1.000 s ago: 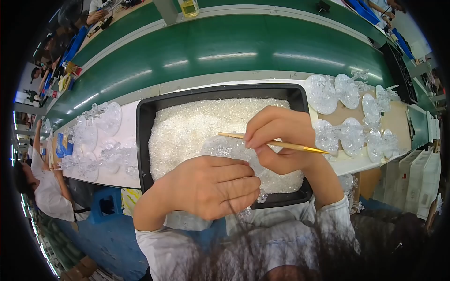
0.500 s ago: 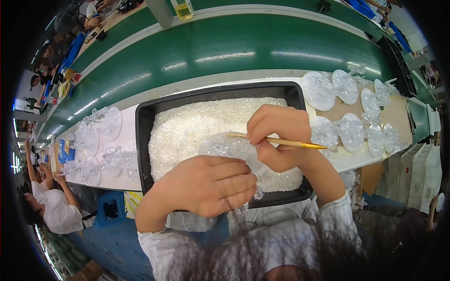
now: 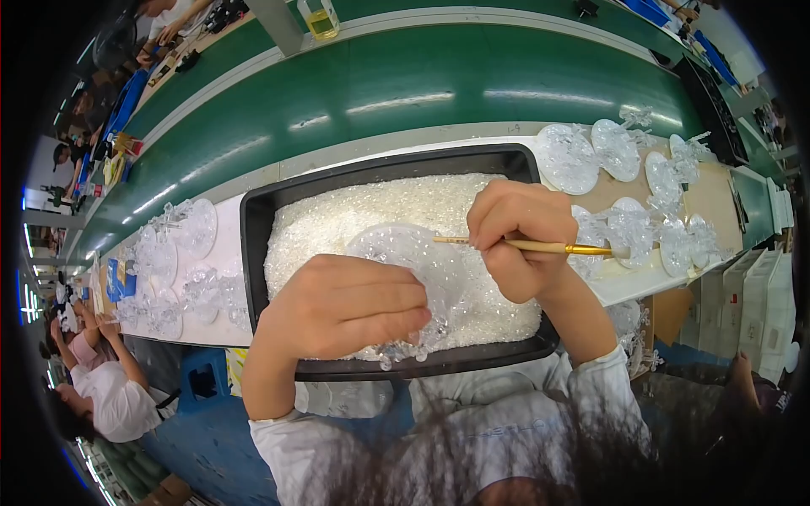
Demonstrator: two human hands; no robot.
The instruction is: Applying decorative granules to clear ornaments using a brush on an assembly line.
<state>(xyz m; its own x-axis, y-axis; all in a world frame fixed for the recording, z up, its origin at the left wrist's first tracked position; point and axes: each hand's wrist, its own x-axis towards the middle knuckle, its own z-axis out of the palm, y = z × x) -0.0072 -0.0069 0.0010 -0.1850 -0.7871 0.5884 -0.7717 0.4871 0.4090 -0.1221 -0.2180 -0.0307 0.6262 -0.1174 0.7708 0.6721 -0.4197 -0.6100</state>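
My left hand [image 3: 350, 305] is closed round a clear plastic ornament, over the near part of the tray of beads. The ornament's round frosted disc [image 3: 407, 244] shows beyond my fingers, and bumpy clear pieces [image 3: 405, 347] stick out below them; my palm hides the rest. My right hand [image 3: 527, 232] pinches a slim paintbrush [image 3: 544, 246] with a pale wooden handle and a gold-coloured collar. The brush lies nearly level, its bare handle end by the disc's right edge and its bristles pointing right. Small clear glittering beads [image 3: 325, 215] fill the black tray [image 3: 257, 253] beneath both hands.
Similar clear disc ornaments [image 3: 567, 160] stand on the board at the right, and more ornaments [image 3: 192, 228] at the left. Beyond the tray runs a green work surface [image 3: 380, 76] with a bottle of yellow liquid [image 3: 321, 21]. A co-worker in white [image 3: 118, 401] sits at the left.
My left hand has moved a little left and up, with the ornament turned so more of its lower pieces show. My right hand has shifted right with the brush.
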